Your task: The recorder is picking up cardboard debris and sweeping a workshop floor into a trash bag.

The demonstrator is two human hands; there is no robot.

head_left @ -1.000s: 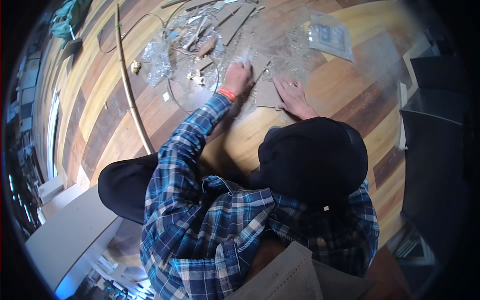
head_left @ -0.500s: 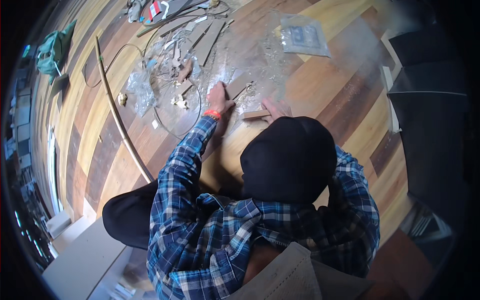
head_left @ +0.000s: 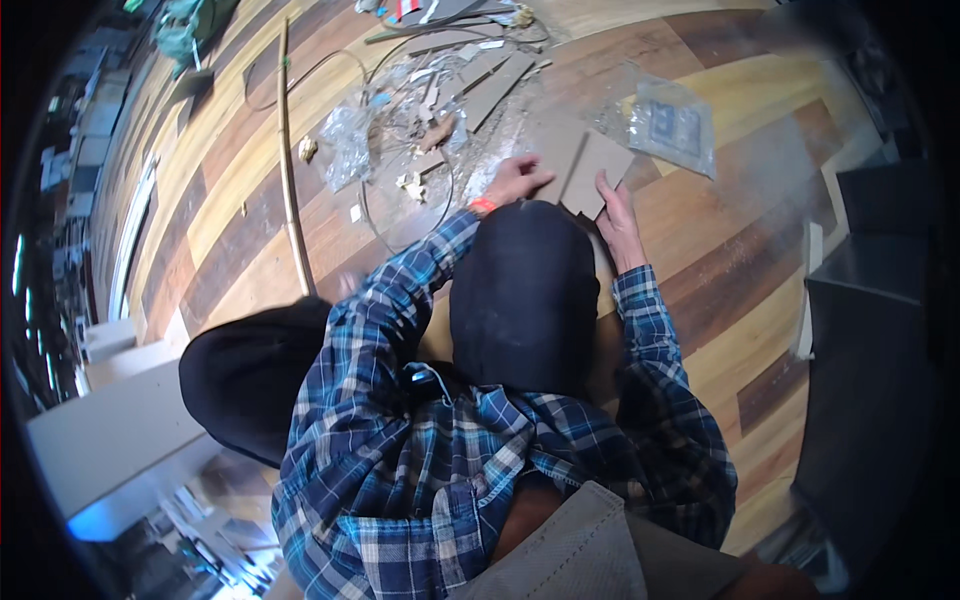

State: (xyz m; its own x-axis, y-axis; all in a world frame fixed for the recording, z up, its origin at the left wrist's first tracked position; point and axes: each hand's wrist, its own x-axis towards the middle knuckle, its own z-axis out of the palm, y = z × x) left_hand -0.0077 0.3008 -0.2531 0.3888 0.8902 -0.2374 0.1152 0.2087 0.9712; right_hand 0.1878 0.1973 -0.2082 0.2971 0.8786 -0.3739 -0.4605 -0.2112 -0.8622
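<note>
Two hands on a flat piece of brown cardboard on the wood-plank floor.

Both hands rest on the flat brown cardboard piece, which lies on the striped wood-plank floor just beyond the black cap. The left hand, with an orange wristband, lies flat at the near left edge, fingers spread; the right hand sits against the right edge, and whether its fingers pinch the edge I cannot tell. To handle the sheet well, I judge it best to keep the left palm pressing it flat while the right works the edge, clear of the crumpled clear plastic bag just beside it and the scatter of scraps and wire loops on the left.
</note>
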